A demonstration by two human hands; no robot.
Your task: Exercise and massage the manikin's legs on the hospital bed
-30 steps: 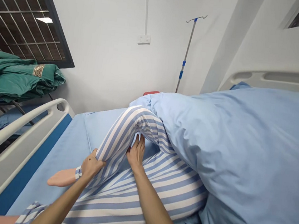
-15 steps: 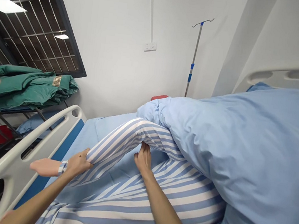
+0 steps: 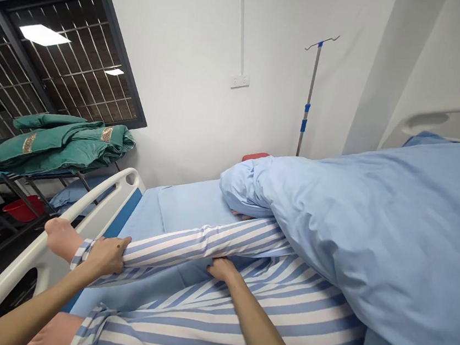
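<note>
A manikin's limb (image 3: 205,242) in blue-and-white striped pyjamas lies almost straight across the blue bed sheet (image 3: 193,201), and its bare pink end (image 3: 62,239) touches the white side rail (image 3: 97,202). My left hand (image 3: 104,255) grips the limb just above the striped cuff. My right hand (image 3: 221,268) lies flat against the limb's underside, on the striped pyjama body (image 3: 280,316). A second pink end (image 3: 54,332) shows at the bottom edge. A light blue quilt (image 3: 372,238) covers the right side and hides the manikin's upper part.
Behind the rail, a folded green cloth (image 3: 62,148) lies on a dark metal rack holding a red basin (image 3: 22,207). An IV pole (image 3: 309,93) stands at the far wall beneath a wall socket (image 3: 239,81). A window grille (image 3: 71,66) fills the upper left.
The bent limb has straightened and lowered towards the left rail, drawn by my left hand. My right hand has slid down with it. The view has turned slightly.
</note>
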